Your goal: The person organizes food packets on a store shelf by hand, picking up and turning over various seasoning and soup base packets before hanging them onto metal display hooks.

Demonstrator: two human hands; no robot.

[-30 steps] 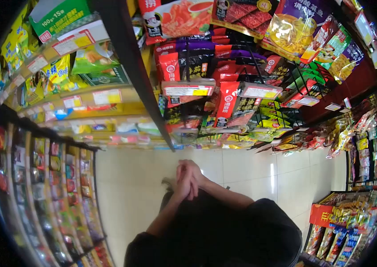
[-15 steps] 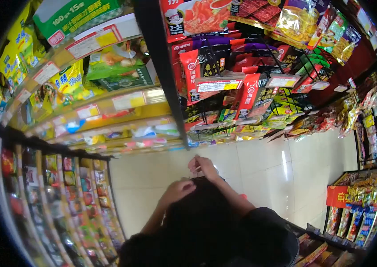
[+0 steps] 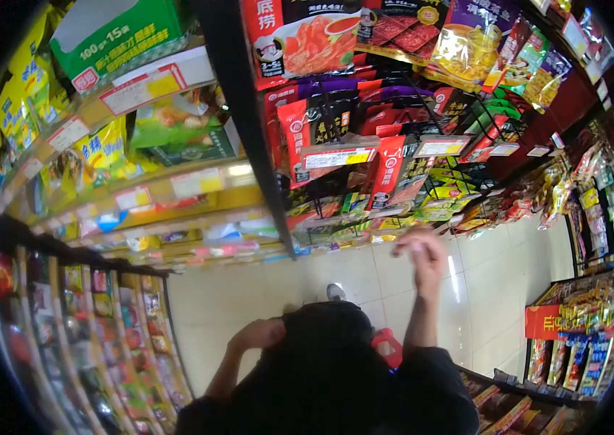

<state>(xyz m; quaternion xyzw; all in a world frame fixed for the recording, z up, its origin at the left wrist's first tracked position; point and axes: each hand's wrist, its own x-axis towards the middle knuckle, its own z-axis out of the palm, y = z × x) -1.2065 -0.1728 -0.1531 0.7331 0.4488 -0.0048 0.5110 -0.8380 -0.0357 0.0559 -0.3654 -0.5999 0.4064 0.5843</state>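
Note:
My right hand [image 3: 423, 255] is raised in front of the lower rack of seasoning packets [image 3: 455, 190], its fingers partly curled and blurred by motion; whether it holds anything is too unclear to tell. Near my dark clothing, on the left side of my body, is my left hand [image 3: 262, 333], with its fingers hidden or smeared. Above my right hand hang red and black packets [image 3: 386, 174] behind price tags [image 3: 339, 156].
Shelves at the left hold a green box [image 3: 122, 43] and yellow bags [image 3: 28, 90]. A black post [image 3: 249, 123] divides the shelving. A red item [image 3: 386, 346] is beside my body, a shoe [image 3: 335, 291] on the tiled floor [image 3: 227, 290]. A red display box [image 3: 544, 322] stands right.
My right hand has moved up and right, away from my left hand, toward the racks. My left hand is slightly lower and further left. The view has shifted a little.

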